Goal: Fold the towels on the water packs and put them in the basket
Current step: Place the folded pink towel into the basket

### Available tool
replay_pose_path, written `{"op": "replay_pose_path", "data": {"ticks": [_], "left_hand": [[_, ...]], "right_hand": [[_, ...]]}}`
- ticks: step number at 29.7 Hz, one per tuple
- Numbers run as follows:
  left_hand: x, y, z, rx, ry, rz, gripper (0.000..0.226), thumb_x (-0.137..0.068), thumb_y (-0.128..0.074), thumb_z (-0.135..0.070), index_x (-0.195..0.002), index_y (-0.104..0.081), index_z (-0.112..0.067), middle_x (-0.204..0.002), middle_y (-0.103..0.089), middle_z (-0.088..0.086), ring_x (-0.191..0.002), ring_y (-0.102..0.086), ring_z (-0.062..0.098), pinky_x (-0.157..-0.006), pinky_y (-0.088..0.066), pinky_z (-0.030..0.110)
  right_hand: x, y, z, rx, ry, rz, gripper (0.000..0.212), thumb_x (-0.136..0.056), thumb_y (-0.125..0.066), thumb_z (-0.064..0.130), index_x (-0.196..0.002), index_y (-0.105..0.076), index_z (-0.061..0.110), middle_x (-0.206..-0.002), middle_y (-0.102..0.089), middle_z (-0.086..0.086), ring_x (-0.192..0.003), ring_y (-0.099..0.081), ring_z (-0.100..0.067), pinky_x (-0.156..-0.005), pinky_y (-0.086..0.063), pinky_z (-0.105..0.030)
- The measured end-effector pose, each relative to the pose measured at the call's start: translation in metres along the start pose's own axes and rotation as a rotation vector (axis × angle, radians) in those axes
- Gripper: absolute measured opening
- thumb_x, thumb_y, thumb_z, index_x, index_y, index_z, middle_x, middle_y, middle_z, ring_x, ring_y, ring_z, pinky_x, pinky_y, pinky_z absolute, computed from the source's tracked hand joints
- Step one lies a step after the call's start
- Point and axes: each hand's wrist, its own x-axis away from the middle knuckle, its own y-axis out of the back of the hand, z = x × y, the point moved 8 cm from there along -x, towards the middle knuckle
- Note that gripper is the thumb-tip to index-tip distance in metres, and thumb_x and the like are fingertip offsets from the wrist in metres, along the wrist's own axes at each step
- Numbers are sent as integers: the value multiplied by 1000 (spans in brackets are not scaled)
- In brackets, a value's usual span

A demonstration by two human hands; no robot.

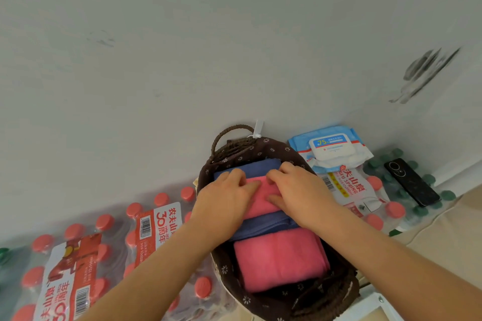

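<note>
Clasped at its far edge by left hand [227,200] and right hand [297,190]: folded pink towel [260,199], mid wicker basket [260,148], wedged between far blue towel [247,166] and near blue towel [263,227]. Likely pressed down so as to sit snug in the row.

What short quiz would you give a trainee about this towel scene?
1. True or false: the left hand and right hand both touch a pink towel in the basket.
2. What lies right of the basket, on a water pack? A wipes, B cup, C book.
3. Fill in: the nearest towel is ____.
Key: 1 true; 2 A; 3 pink.
</note>
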Motion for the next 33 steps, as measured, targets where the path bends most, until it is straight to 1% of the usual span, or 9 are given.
{"op": "replay_pose_path", "data": {"ticks": [2, 4, 8, 12, 17, 21, 25, 30, 33], "left_hand": [[4, 2, 14, 104, 63, 1, 20, -78, -67, -35, -96, -66, -24, -96, -62, -3, -78, -60, 19, -58, -50, 32], [9, 3, 15, 68, 80, 3, 16, -77, -68, -38, -84, -67, -24, -90, -64, -6, -74, -60, 17, -55, -48, 31], [9, -6, 6, -14, 69, 27, 16, -70, -77, -28, -71, -62, -22, -81, -60, -4, -69, -57, 19, -48, -44, 29], [8, 5, 13, 90, 83, -71, 9, -78, -64, -23, -87, -66, -20, -92, -61, -3, -78, -56, 22, -58, -48, 34], [17, 34, 18, 357, 144, -235, 37, -83, -38, -24, -103, -68, -18, -100, -61, 0, -87, -54, 22, -70, -51, 37], [27, 43, 19, 391, 160, -297, 33, -85, -41, -26, -99, -70, -21, -100, -61, -4, -86, -53, 19, -68, -51, 37], [39, 49, 28, 408, 182, -315, 33, -88, -41, -29, -99, -71, -23, -101, -61, -6, -87, -53, 16, -67, -51, 36], [64, 63, 40, 456, 213, -362, 23, -88, -51, -22, -98, -72, -23, -97, -62, -9, -83, -50, 8, -72, -40, 18], [91, 80, 58, 621, 318, -360, 19, -91, -55, -18, -99, -71, -26, -80, -63, -16, -72, -52, -1, -67, -37, 11]], "right_hand": [[3, -1, 4, -2, 14, -15, 37, -90, -55, 45, -118, -52, 20, -116, -49, -2, -105, -51, -23, -81, -47, -37], [4, -2, 10, 5, 39, -39, 34, -91, -54, 43, -116, -52, 19, -115, -48, -2, -104, -50, -22, -79, -48, -37], [3, 1, 16, 3, 51, -65, 29, -93, -52, 39, -113, -53, 18, -114, -49, -3, -104, -48, -22, -79, -50, -38], [4, 15, 10, -111, 22, -116, 29, -89, -56, 36, -117, -58, 28, -116, -54, 4, -105, -49, -19, -84, -43, -36], [5, 38, 8, -355, 1, -236, 22, -83, -60, 27, -103, -68, 32, -105, -61, 11, -102, -54, -16, -86, -44, -42], [4, 52, 9, -429, 11, -299, 21, -82, -60, 22, -100, -70, 29, -101, -63, 12, -98, -55, -11, -89, -44, -34], [2, 60, 16, -400, 7, -260, 22, -86, -63, 24, -106, -69, 28, -105, -61, 10, -97, -54, -10, -90, -42, -32], [12, 65, 29, -318, -22, -259, 29, -85, -62, 23, -113, -66, 27, -109, -61, 5, -103, -55, -17, -92, -44, -38], [19, 74, 67, -326, 61, -260, 28, -86, -63, 24, -113, -65, 27, -109, -62, 8, -102, -56, -12, -93, -44, -33]]}}
